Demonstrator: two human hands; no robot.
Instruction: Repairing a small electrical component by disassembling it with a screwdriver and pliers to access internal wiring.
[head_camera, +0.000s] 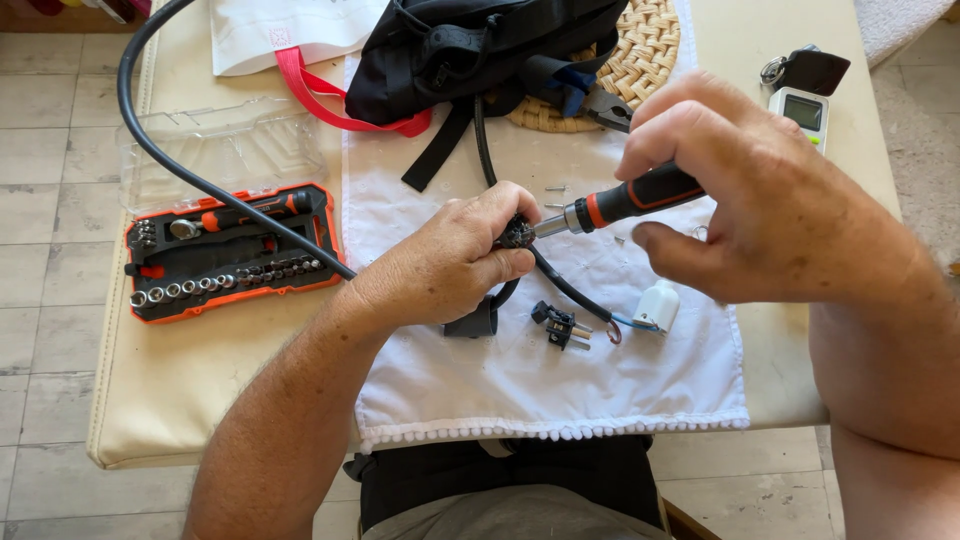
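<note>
1. Underneath everything, a cream table (200, 400) carries a white cloth (520, 390) with a beaded hem, where both hands work.
2. At the far edge lies a black bag (470, 45), partly over a woven mat (645, 45), with a white bag with red handles (300, 35) just beside it.
3. To the left sits an open orange-and-black tool case (232, 252) of sockets and bits, its clear lid (222, 150) folded back; a thick black hose (160, 150) crosses it.
4. The right hand (760, 190) is curled shut around the handle of a screwdriver (625, 202) (black with orange bands), thumb under, fingers over.
5. The left hand (455, 262) pinches a small black plug part (517, 234) between thumb and fingertips (520, 200), the other fingers folded in; the screwdriver's tip meets that part.
6. A black cable (570, 290) runs from the pinched part across the cloth, ending in bare wire ends near a small white cap (658, 305).
7. Near it lie a black pronged plug insert (560, 325) and a black plug shell (472, 320), just below the left hand.
8. Tiny screws (553, 197) lie on the cloth above the screwdriver's shaft.
</note>
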